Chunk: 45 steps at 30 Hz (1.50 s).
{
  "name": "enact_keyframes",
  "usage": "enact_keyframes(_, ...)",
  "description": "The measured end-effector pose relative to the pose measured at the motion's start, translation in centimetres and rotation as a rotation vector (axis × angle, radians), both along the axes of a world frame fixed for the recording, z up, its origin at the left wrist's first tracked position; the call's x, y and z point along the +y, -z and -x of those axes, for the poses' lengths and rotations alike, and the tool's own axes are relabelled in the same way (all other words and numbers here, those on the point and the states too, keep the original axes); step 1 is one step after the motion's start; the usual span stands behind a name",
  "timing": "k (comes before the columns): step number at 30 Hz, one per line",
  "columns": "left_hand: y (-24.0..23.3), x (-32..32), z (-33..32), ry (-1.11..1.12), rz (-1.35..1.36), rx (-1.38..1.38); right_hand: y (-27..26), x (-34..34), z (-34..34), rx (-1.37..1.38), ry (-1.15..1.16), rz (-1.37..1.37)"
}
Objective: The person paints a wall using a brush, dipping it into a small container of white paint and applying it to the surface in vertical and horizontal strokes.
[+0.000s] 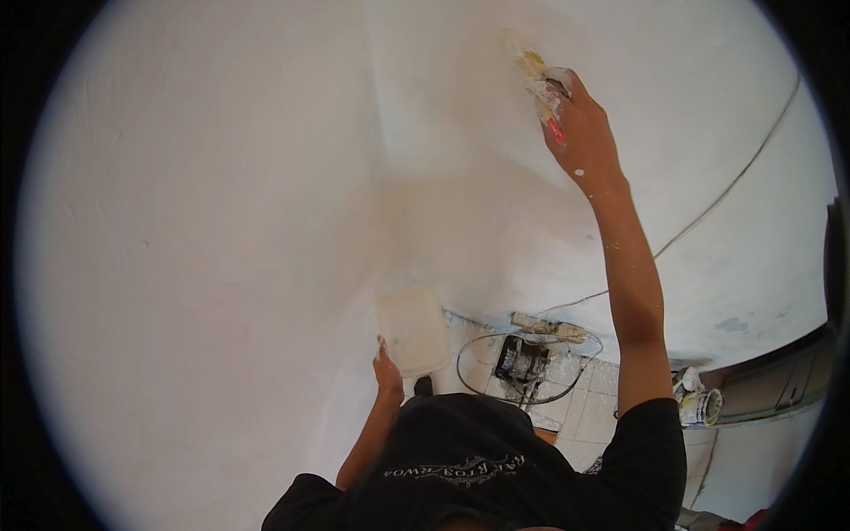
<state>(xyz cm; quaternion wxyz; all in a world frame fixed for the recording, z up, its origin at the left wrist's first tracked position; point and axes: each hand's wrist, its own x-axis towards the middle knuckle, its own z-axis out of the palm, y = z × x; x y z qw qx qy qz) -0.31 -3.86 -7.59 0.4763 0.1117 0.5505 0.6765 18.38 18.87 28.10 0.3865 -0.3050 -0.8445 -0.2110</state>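
Observation:
My right hand [584, 126] is raised high against the pale wall [458, 99], its fingers closed around a paintbrush [550, 99]. White paint cakes the brush, whose yellowish bristles point up and left at the wall; a bit of red shows on its handle. Paint flecks dot my wrist and forearm. Low in front of my body, my left hand [388, 373] grips the left side of a whitish plastic tub [413, 328]. Pale matter fills the view into the tub, and how full it is I cannot tell.
A thin cable [730, 182] runs down the right wall. Below, on the spattered tile floor [584, 411], lie a dark, paint-splashed device [521, 362], a looped black cord [461, 375] and a power strip [548, 326]. A paint can [700, 406] stands farther right, by a brown door-like panel [773, 385].

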Motion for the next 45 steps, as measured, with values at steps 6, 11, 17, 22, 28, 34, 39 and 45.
enact_keyframes(6, -1.0, -0.4, -0.5, 0.034, 0.029, -0.077, 17.7, 4.1, 2.4, 0.056, 0.243, 0.255)
enact_keyframes(11, -0.5, -0.3, 0.6, -0.041, 0.12, -0.053, 35.6, 2.3, 2.2, -0.399, 0.203, 0.395)
enact_keyframes(17, -1.1, -0.9, 0.5, -0.084, 0.045, -0.088, 27.7, 5.6, 1.2, -0.201, 0.037, 0.629)
enact_keyframes(22, -1.1, -0.5, -0.2, -0.012, 0.09, -0.161, 7.4, 3.9, -0.1, -0.001, -0.168, 0.143)
enact_keyframes(28, -2.3, 0.4, -2.0, 0.001, 0.204, 0.007, 12.1, 3.6, -0.7, 0.083, 0.091, 0.034)
enact_keyframes(34, -0.5, 1.0, -0.4, 0.034, -0.02, -0.057, 31.8, 1.7, -0.5, -0.294, 0.17, 0.393)
enact_keyframes(39, -1.4, 1.3, -0.8, 0.002, 0.022, 0.111, 37.0, 2.1, -1.9, -0.377, 0.258, 0.713)
enact_keyframes(45, -4.3, 0.7, -2.2, 0.049, 0.113, 0.049, 15.4, 4.8, -1.7, -0.069, 0.078, 0.453)
